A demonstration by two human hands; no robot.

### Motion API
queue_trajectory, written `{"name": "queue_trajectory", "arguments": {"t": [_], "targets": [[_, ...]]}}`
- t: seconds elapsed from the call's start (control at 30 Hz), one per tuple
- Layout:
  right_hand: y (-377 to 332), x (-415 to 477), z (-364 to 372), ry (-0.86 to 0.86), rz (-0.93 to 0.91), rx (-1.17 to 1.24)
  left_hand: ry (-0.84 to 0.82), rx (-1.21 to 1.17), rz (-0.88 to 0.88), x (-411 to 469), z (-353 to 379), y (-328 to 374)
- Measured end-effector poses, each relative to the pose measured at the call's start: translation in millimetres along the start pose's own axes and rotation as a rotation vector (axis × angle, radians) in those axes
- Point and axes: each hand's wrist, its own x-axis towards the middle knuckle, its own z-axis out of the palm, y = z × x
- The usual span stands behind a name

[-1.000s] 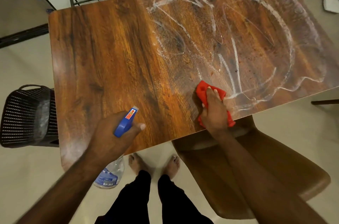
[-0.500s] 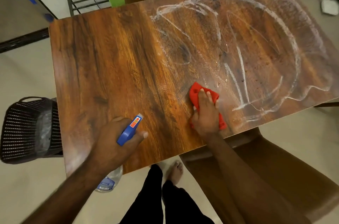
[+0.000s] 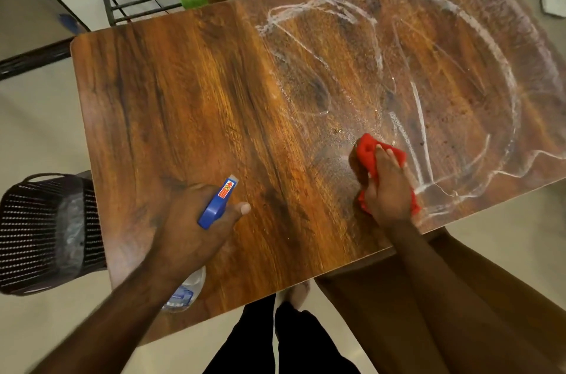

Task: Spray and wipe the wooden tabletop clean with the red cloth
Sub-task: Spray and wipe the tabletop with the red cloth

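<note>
left hand point(image 3: 190, 231) grips spray bottle point(image 3: 218, 205) — right hand point(image 3: 388, 188) presses red cloth point(image 3: 366, 150)

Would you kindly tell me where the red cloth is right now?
In the head view, the crumpled red cloth lies under the right hand on the brown wooden tabletop, right of centre near the near edge, beside white foamy streaks.
</note>
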Motion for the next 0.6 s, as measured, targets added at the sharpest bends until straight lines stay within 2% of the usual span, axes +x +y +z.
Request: {"name": "queue_trajectory", "arguments": {"t": [0.07,0.1,0.23,0.33,0.4,0.53,0.6], "targets": [[-35.7,7.0,16.5,0.010,0.036,0.015,-0.018,-0.038,0.040,5.8,-4.5,-4.2],[-58.6,3.3,25.5,-0.009,-0.011,0.020,-0.025,-0.063,0.054,8.4,-6.5,-5.3],[-126.5,-39.0,65.7,-0.212,-0.400,0.081,-0.020,-0.060,0.098,16.5,-9.6,-1.6],[-118.5,-32.2,65.0,-0.279,-0.609,0.094,-0.020,-0.054,0.114,21.7,-10.7,0.0],[-101.2,-1.5,56.3,-0.218,-0.521,0.086,-0.015,-0.069,0.135,25.8,-13.5,0.5],[-89.9,65.5,46.6,-0.040,-0.119,0.068,-0.007,-0.033,0.147,34.4,-20.6,-3.7],[-111.9,55.5,56.7,-0.032,-0.072,0.066,-0.013,-0.040,0.126,38.1,-21.6,-5.4]]}}
